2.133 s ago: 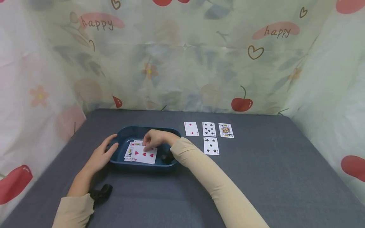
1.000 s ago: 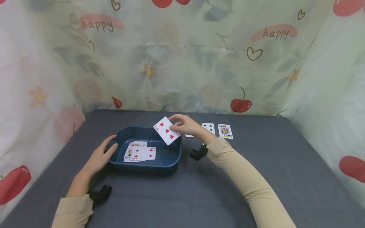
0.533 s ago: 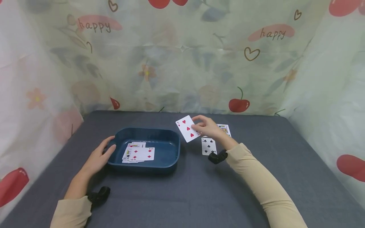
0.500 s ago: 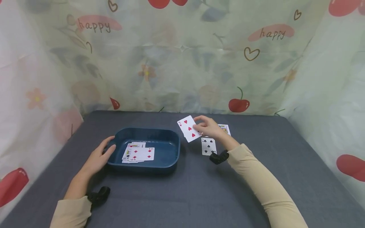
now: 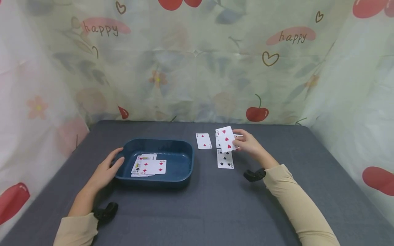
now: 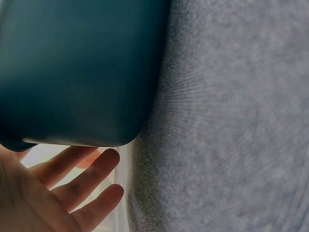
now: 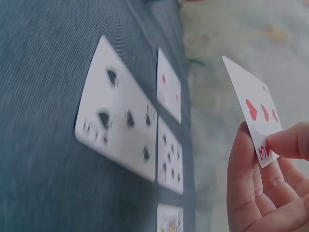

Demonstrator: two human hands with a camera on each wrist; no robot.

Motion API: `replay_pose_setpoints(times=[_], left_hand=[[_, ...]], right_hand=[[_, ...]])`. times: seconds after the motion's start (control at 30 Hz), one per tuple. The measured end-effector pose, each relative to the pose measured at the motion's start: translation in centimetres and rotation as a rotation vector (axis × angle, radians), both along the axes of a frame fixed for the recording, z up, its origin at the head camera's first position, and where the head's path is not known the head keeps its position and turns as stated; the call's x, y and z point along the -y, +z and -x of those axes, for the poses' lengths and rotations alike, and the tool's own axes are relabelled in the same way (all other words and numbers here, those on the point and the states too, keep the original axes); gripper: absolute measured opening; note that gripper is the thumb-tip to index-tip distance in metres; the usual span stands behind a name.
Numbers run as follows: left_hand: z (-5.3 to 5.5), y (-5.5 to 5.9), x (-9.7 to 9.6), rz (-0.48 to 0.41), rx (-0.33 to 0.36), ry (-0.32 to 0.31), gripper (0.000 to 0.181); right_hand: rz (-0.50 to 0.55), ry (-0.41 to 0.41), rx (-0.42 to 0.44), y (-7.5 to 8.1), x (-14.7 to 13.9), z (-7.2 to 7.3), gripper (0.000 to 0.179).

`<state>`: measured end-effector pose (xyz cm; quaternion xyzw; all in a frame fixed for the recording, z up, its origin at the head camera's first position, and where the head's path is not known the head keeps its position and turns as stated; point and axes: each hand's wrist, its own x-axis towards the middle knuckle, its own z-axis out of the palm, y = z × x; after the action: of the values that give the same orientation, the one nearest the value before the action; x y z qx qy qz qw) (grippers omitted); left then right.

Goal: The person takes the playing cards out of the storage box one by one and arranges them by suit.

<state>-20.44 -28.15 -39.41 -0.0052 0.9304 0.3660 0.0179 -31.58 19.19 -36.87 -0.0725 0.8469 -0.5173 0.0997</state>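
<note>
My right hand (image 5: 250,147) pinches the three of hearts (image 5: 225,139) between thumb and fingers, raised over the face-up cards on the table. In the right wrist view this three of hearts (image 7: 252,108) is tilted, its lower end under the thumb. Below it lies the five of spades (image 7: 120,116), with a spade card of several pips (image 7: 170,157) beyond and a king (image 7: 169,220) at the bottom edge. My left hand (image 5: 103,174) rests at the left end of a dark blue tray (image 5: 154,180), fingers loosely spread. In the tray, the four of diamonds (image 5: 154,167) tops a few overlapping cards.
A two of diamonds (image 5: 204,141) lies between the tray and the other table cards. Dark grey cloth (image 5: 197,218) covers the table. A patterned curtain (image 5: 191,68) hangs behind it and at both sides. Each wrist wears a black camera (image 5: 106,212).
My right hand has lifted the three of hearts out of the tray and carried it right, over the table cards, uncovering the four of diamonds. The left hand has stayed at the tray.
</note>
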Motion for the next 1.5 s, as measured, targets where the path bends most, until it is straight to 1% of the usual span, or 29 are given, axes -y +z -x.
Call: replay_pose_setpoints(times=[0.1, 0.23, 0.47, 0.6, 0.83, 1.1, 1.2, 1.5], left_hand=[[0.0, 0.0, 0.0, -0.002, 0.002, 0.0, 0.064], [0.0, 0.0, 0.0, -0.004, -0.002, -0.001, 0.064], [0.0, 0.0, 0.0, 0.003, 0.002, 0.0, 0.064], [0.0, 0.0, 0.0, 0.004, 0.001, -0.003, 0.063], [0.0, 0.0, 0.0, 0.002, 0.001, -0.007, 0.063], [0.0, 0.0, 0.0, 0.002, 0.005, -0.003, 0.063], [0.0, 0.0, 0.0, 0.001, 0.005, -0.004, 0.063], [0.0, 0.1, -0.1, 0.006, 0.005, -0.003, 0.063]], right_hand=[[0.021, -0.029, -0.015, -0.5, -1.2, 0.1, 0.054], [0.022, -0.09, -0.028, -0.8, -2.6, 0.0, 0.055], [0.03, -0.182, -0.011, -1.6, -5.0, 0.6, 0.057], [0.036, -0.218, -0.009, -2.0, -6.2, 1.0, 0.058], [0.043, -0.249, -0.012, -2.6, -8.4, 1.1, 0.059], [0.019, -0.334, 0.017, -3.4, -9.7, 1.5, 0.057], [0.026, -0.345, 0.026, -3.5, -10.1, 1.6, 0.056], [0.007, -0.344, 0.032, -3.6, -10.7, 2.0, 0.054]])
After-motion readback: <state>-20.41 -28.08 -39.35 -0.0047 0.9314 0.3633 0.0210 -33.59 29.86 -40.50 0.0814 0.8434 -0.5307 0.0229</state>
